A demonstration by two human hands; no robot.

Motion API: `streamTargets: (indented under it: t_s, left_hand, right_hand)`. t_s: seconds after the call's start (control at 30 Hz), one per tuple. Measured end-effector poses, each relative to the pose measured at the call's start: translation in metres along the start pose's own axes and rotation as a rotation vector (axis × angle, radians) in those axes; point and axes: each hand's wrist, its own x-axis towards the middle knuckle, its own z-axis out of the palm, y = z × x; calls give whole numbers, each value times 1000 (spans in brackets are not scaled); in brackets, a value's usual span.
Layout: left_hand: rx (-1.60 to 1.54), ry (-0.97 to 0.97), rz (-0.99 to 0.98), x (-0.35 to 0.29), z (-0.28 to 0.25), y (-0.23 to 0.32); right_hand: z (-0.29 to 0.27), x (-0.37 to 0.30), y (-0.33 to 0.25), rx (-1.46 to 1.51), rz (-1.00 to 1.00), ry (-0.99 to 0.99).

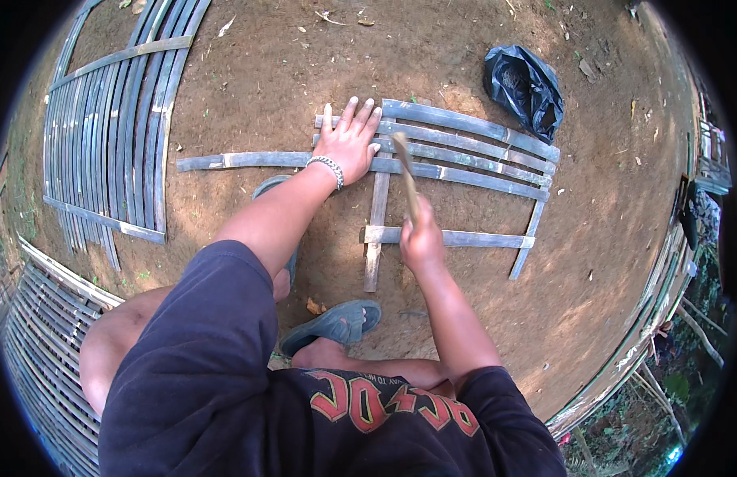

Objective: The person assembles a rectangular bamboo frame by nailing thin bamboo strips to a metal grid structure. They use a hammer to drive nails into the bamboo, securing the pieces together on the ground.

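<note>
My left hand (348, 141) lies flat with fingers spread on grey bamboo slats (464, 151) laid side by side on bare earth. A metal bracelet circles that wrist. My right hand (421, 238) grips the handle of a tool (406, 176), a hammer or chopping blade, raised over the slats just right of my left hand; motion blur hides its head. Two cross battens (376, 230) run under the slats toward me. One longer slat (241, 160) sticks out to the left.
A finished slatted bamboo panel (106, 135) lies at the left, another (42, 334) at lower left. A black plastic bag (526, 89) sits beyond the slats. My feet wear grey-blue sandals (332, 324). A bamboo rail (647, 326) borders the right.
</note>
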Motion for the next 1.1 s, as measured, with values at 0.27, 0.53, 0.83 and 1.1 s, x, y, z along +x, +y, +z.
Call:
streamTargets:
  t_s: [0.27, 0.53, 0.83, 1.1]
  left_hand:
    - [16, 19, 4, -3, 3, -2]
    - [-13, -50, -18, -4, -5, -2]
    - [-82, -40, -24, 2, -5, 2]
    - [-487, 510, 361, 100, -31, 97]
  right_hand:
    - [4, 5, -9, 150, -344, 419]
    - [-9, -8, 11, 5, 190, -46]
    - [7, -45, 76, 658, 553, 365]
    - [9, -22, 73, 1084, 658, 613]
